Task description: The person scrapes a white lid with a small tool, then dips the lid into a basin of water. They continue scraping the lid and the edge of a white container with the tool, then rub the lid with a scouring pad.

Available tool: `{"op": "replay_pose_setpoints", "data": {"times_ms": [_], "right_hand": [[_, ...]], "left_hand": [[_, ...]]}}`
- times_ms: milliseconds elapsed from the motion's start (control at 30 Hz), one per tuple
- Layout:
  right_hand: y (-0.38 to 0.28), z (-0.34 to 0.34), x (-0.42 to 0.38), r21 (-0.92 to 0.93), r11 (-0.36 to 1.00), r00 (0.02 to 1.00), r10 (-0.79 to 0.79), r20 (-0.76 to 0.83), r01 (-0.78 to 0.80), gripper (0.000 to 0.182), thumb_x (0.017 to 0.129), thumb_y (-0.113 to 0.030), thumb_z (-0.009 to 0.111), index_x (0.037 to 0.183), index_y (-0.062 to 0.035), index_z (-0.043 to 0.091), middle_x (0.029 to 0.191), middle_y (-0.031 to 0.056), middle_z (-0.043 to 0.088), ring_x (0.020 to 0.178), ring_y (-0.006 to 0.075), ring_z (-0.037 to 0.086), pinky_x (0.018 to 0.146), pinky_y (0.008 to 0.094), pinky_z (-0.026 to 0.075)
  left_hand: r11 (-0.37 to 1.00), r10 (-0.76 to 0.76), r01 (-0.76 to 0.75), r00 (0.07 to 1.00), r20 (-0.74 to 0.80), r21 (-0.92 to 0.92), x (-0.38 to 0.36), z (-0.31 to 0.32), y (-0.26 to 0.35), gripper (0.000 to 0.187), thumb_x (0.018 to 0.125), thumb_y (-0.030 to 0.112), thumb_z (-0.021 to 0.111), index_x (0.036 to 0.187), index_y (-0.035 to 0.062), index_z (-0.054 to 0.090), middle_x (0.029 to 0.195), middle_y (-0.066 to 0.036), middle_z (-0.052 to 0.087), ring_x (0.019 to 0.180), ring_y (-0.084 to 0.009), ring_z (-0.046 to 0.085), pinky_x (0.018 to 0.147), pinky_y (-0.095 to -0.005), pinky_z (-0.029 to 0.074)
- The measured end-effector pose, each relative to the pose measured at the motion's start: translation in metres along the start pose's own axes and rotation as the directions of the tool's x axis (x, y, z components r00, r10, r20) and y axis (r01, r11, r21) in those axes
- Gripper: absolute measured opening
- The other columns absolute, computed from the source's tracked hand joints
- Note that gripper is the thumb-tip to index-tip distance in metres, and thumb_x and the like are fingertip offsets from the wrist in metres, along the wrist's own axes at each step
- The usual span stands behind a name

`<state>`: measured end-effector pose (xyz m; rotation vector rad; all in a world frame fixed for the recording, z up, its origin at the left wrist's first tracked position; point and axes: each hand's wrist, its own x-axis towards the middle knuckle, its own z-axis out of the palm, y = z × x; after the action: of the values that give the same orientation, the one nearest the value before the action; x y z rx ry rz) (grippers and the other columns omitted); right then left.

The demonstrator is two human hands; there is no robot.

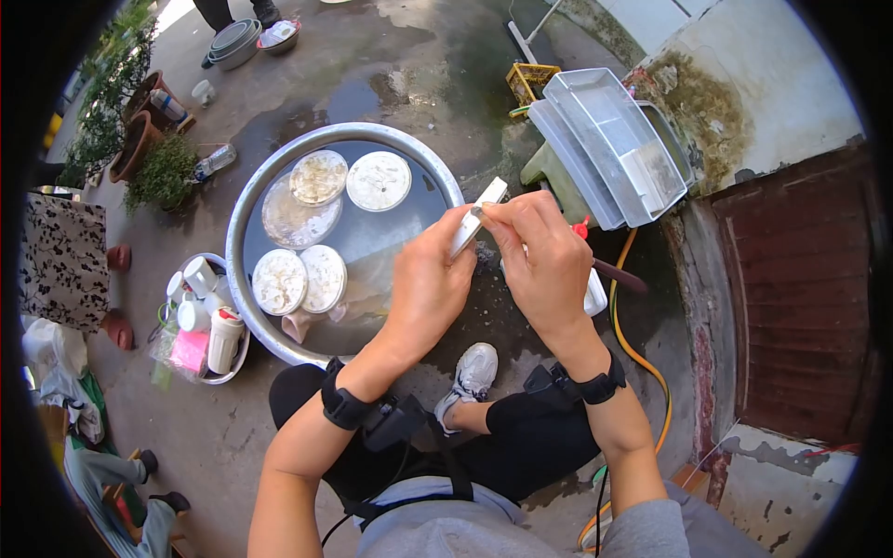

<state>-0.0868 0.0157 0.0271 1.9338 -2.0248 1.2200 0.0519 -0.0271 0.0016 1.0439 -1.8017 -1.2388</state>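
My left hand (430, 284) is closed around a narrow white bar-shaped object (490, 192), held tilted above the right rim of the large metal basin. My right hand (537, 256) is closed too, its thumb and fingertips pinched against the bar at a small dark spot; whether something tiny sits between them I cannot make out. In the water of the basin (244, 302) lie several round white lids with brown stains, among them one lid (379, 181) near the back. A pale cloth (299, 324) rests by the near edge.
A bowl (244, 358) with white mugs and a bottle stands left of the basin. Clear plastic bins (595, 153) lean at the right, near a yellow crate (532, 82). An orange hose (636, 358) runs along the right. Potted plants (160, 177) and seated people's legs (93, 479) are at the left.
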Motion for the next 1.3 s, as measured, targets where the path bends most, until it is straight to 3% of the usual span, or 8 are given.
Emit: {"op": "replay_pose_setpoints", "data": {"times_ms": [533,600,700,767,800,867,1000,1300], "right_hand": [[-0.001,0.001,0.001,-0.045,0.999,1.000,-0.021,-0.016,0.020,0.012,0.087,-0.013,0.076,0.097,-0.0110,0.070,0.088,0.0035,0.063,0.075,0.0251,0.068,0.061,0.0370,0.052],[-0.009,0.001,-0.003,-0.007,0.995,0.994,-0.095,0.055,0.096,0.013,0.086,-0.013,0.076,0.097,-0.0109,0.070,0.088,0.0038,0.063,0.075,0.0257,0.068,0.061,0.0370,0.052],[-0.001,0.003,-0.002,0.053,0.997,0.997,-0.063,0.033,0.061,0.014,0.087,-0.012,0.075,0.099,-0.0099,0.070,0.090,0.0049,0.064,0.076,0.0261,0.069,0.063,0.0360,0.053],[0.007,0.000,0.002,0.103,0.995,1.000,-0.014,-0.001,0.014,0.013,0.088,-0.011,0.075,0.100,-0.0094,0.070,0.092,0.0052,0.065,0.077,0.0253,0.069,0.064,0.0353,0.054],[0.013,-0.003,0.004,0.119,0.987,0.993,0.111,-0.029,-0.107,0.014,0.089,-0.011,0.075,0.101,-0.0086,0.070,0.094,0.0056,0.066,0.078,0.0240,0.070,0.066,0.0346,0.054],[0.017,-0.007,0.006,0.133,0.965,0.970,0.234,-0.057,-0.225,0.014,0.089,-0.010,0.075,0.102,-0.0078,0.070,0.096,0.0061,0.066,0.079,0.0227,0.070,0.067,0.0340,0.055],[0.020,-0.012,0.007,0.182,0.971,0.985,0.164,-0.050,-0.152,0.018,0.087,-0.008,0.078,0.104,-0.0064,0.072,0.096,0.0065,0.067,0.078,0.0209,0.070,0.067,0.0322,0.054],[0.031,-0.017,0.007,0.074,0.993,0.996,0.089,0.026,-0.091,0.017,0.083,-0.009,0.079,0.098,-0.0090,0.075,0.093,0.0026,0.067,0.082,0.0216,0.067,0.071,0.0358,0.048]], "left_hand": [[1.000,-0.021,0.021,1.000,-0.001,0.008,0.001,-0.001,0.000,0.032,0.090,0.005,0.063,0.121,0.0027,0.065,0.089,-0.027,0.067,0.083,-0.0457,0.066,0.070,-0.0473,0.051],[0.999,-0.029,0.030,1.000,-0.007,0.030,0.002,0.000,-0.002,0.031,0.090,0.006,0.063,0.121,0.0027,0.065,0.089,-0.027,0.067,0.082,-0.0462,0.065,0.070,-0.0472,0.051],[0.997,-0.012,0.010,1.000,-0.027,-0.072,0.004,0.000,-0.008,0.031,0.091,0.007,0.064,0.122,0.0026,0.065,0.090,-0.026,0.069,0.081,-0.0409,0.069,0.071,-0.0437,0.052],[0.972,-0.018,0.018,1.000,0.001,-0.236,0.007,-0.001,-0.012,0.032,0.091,0.007,0.065,0.122,0.0005,0.065,0.094,-0.019,0.073,0.082,-0.0261,0.071,0.075,-0.0370,0.054],[0.971,-0.018,0.017,1.000,0.001,-0.236,0.008,-0.004,-0.010,0.032,0.091,0.007,0.065,0.122,0.0005,0.065,0.094,-0.019,0.073,0.082,-0.0261,0.071,0.075,-0.0370,0.054],[0.862,-0.208,0.268,0.961,0.182,-0.431,0.010,-0.011,-0.005,0.036,0.092,0.008,0.069,0.125,-0.0021,0.063,0.110,-0.009,0.071,0.096,-0.0146,0.068,0.085,-0.0309,0.055],[0.787,-0.272,0.371,0.926,0.261,-0.494,0.009,-0.011,0.003,0.036,0.093,0.013,0.072,0.125,-0.0012,0.063,0.109,-0.010,0.071,0.097,-0.0137,0.068,0.085,-0.0301,0.055],[0.800,-0.261,0.349,0.935,0.242,-0.487,0.010,-0.011,0.000,0.028,0.091,0.011,0.073,0.116,-0.0006,0.066,0.102,-0.008,0.073,0.092,-0.0119,0.068,0.080,-0.0292,0.055]]}}
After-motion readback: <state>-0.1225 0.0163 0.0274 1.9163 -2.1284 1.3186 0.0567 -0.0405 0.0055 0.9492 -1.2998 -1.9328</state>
